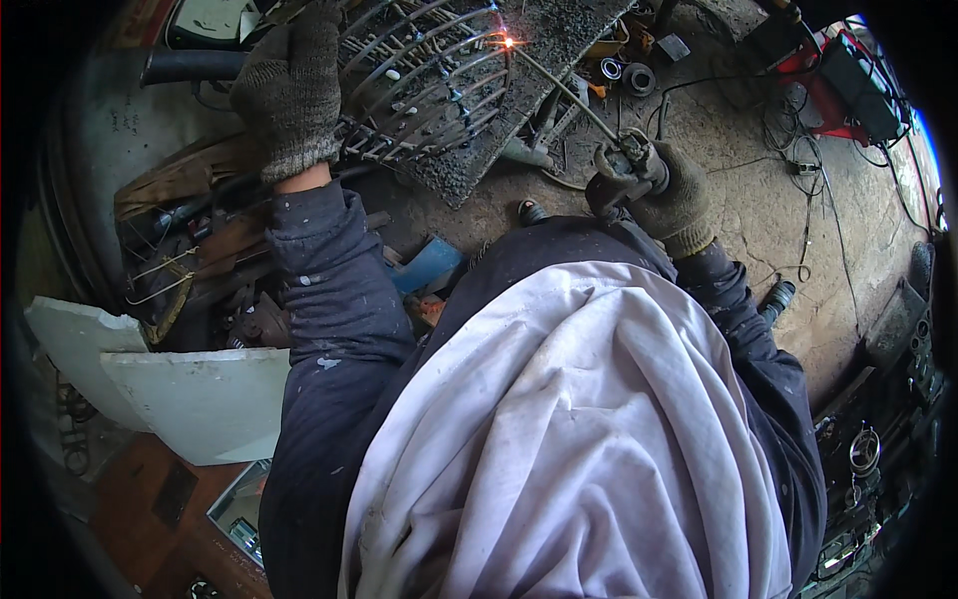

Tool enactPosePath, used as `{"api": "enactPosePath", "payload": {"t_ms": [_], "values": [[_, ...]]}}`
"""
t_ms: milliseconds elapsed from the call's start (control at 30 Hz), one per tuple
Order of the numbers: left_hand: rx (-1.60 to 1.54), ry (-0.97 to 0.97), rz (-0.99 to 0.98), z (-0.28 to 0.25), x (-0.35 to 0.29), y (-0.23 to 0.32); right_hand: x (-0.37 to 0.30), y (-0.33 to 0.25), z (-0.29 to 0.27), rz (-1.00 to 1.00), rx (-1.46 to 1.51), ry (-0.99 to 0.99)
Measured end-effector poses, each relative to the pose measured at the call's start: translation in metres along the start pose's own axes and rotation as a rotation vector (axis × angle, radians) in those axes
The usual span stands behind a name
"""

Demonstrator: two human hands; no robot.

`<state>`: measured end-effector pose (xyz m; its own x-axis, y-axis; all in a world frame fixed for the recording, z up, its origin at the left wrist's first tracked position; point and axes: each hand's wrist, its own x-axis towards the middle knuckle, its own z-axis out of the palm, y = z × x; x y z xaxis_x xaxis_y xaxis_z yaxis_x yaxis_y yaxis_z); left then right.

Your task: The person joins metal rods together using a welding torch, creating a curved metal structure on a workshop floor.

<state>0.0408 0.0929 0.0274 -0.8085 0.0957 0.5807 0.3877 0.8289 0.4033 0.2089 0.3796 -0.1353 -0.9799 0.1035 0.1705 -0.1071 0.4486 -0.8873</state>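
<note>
My right hand [667, 195], in a knitted glove, is closed around a worn electrode holder [631, 150]. A thin welding rod [567, 88] runs from it up and left to a bright glowing spot on a curved cage of metal bars [429, 85]. That cage lies on a dark, grit-covered plate [464, 175]. My left hand [286, 100], gloved too, is raised at the cage's left side. A dark tube [192, 67] meets its outer edge. Its fingers are partly hidden, so whether it grips the tube or touches the cage is unclear.
Scrap wood [190, 175] and white curved panels [200, 394] lie at the left. Round metal parts [640, 79] sit beyond the plate. A red and black machine [853, 88] stands at far right, with loose cables [813, 180] trailing over the floor. Dark metal parts line the right edge.
</note>
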Motion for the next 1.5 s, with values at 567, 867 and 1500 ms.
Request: {"api": "enactPosePath", "payload": {"t_ms": [567, 867, 1500], "values": [[-0.037, -0.001, -0.106, 0.000, 0.004, -0.009, -0.009, 0.022, 0.005, 0.393, 1.061, -0.043], [0.150, -0.008, 0.091, 0.003, 0.010, -0.038, -0.007, 0.024, 0.003, 0.171, 0.395, -0.082], [-0.092, -0.011, -0.212, 0.002, 0.008, -0.036, 0.001, 0.015, 0.008, 0.048, 0.157, 0.015]]}}
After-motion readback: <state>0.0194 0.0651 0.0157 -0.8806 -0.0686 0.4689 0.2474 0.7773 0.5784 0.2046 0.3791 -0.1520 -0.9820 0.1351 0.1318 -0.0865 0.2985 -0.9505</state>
